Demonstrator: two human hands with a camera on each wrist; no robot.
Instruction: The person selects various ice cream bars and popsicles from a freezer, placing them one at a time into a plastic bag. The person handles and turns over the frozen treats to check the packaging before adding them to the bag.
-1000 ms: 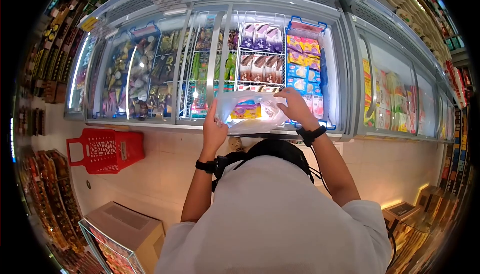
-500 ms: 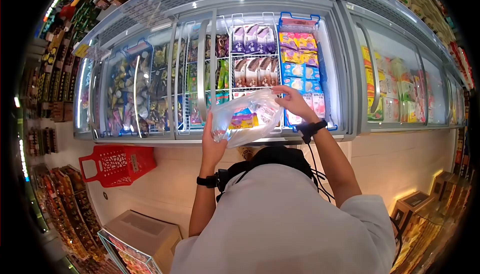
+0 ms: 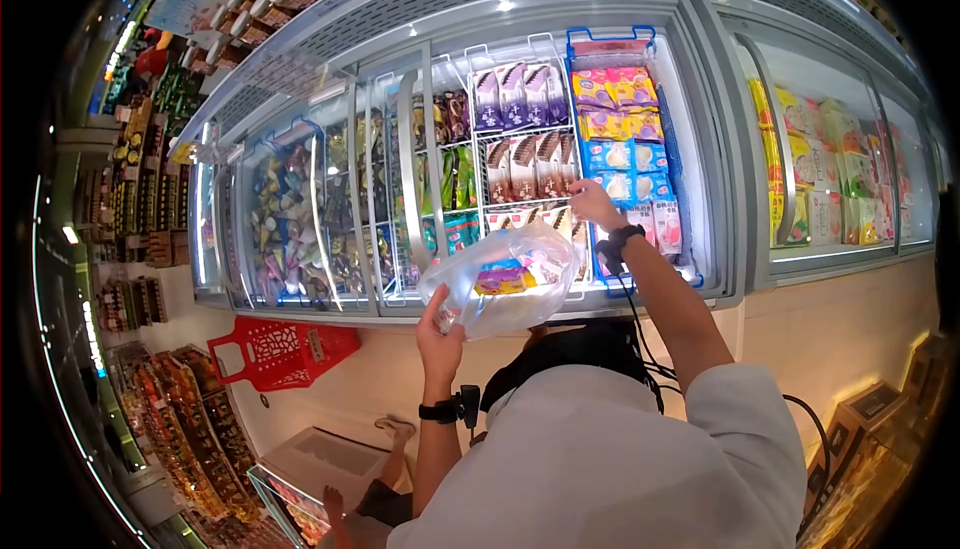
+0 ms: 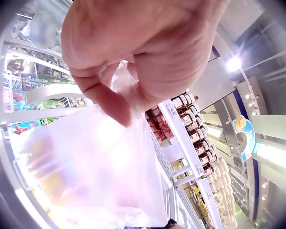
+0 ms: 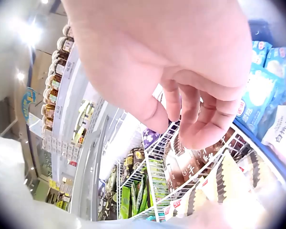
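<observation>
Pinched between the thumb and fingers of my left hand (image 3: 440,344) is the edge of a clear plastic bag (image 3: 483,319), held at the freezer's front edge. Inside the bag a yellow and purple packet (image 3: 505,281) shows through. My right hand (image 3: 597,211) is off the bag, over the freezer near a row of brown ice cream packets (image 3: 525,167). In the right wrist view its fingers (image 5: 193,131) are loosely bent with nothing between them. Beige packets (image 5: 224,183) lie just in front of the brown ones.
Blue packets (image 3: 628,174) and yellow and pink packets (image 3: 612,104) fill the right basket. Purple packets (image 3: 518,94) sit behind the brown ones. A sliding glass lid's handle (image 3: 412,169) stands left of the opening. On the floor is a red shopping basket (image 3: 285,354); another person's leg (image 3: 395,454) shows behind.
My right hand has let go of the bag's rim and moved to the brown packets. My left hand still holds the bag, now lower in view. Another person's legs have come into view at lower left.
</observation>
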